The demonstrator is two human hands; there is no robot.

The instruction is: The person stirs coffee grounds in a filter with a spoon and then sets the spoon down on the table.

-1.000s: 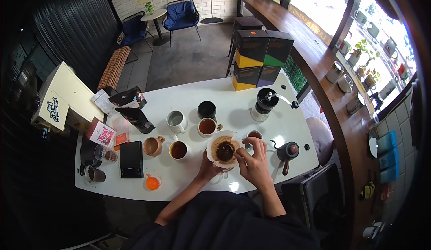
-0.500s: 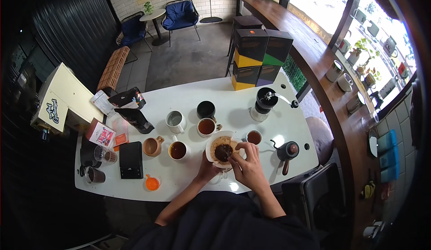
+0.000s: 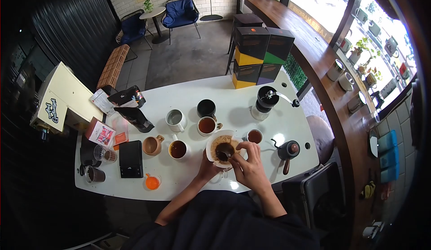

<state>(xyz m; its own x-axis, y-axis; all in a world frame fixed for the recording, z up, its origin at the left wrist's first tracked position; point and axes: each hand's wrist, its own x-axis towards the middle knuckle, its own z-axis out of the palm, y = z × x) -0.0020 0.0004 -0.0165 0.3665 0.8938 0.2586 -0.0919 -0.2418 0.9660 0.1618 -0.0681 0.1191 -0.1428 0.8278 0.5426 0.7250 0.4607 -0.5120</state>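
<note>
A white coffee dripper (image 3: pixel 239 143) with a paper filter (image 3: pixel 214 143) stands near the front of the table, wet coffee grounds lining the paper and dark liquid in the middle. My left hand (image 3: pixel 207 169) is closed around the dripper's lower left side, its fingertips partly hidden. Between the pinched fingers of my right hand (image 3: pixel 249 167) is a spoon (image 3: pixel 228 155), its bowl dipping into the dark coffee. A clear handle shows below the dripper. Close by are a mug of brown liquid (image 3: pixel 178 149), another filled cup (image 3: pixel 206 126) and a small glass (image 3: pixel 254 136).
On the right stand a gooseneck kettle (image 3: pixel 288 150) and a hand grinder (image 3: pixel 266 98). Stacked boxes (image 3: pixel 258 54) occupy the back corner. Leftward are a black scale (image 3: pixel 130 159), an orange cup (image 3: pixel 152 182), a wooden cup (image 3: pixel 151 146) and black pouches (image 3: pixel 134 119).
The spoon in my right hand has shifted slightly within the filter, and its bowl shows more clearly. My left hand keeps its hold on the dripper.
</note>
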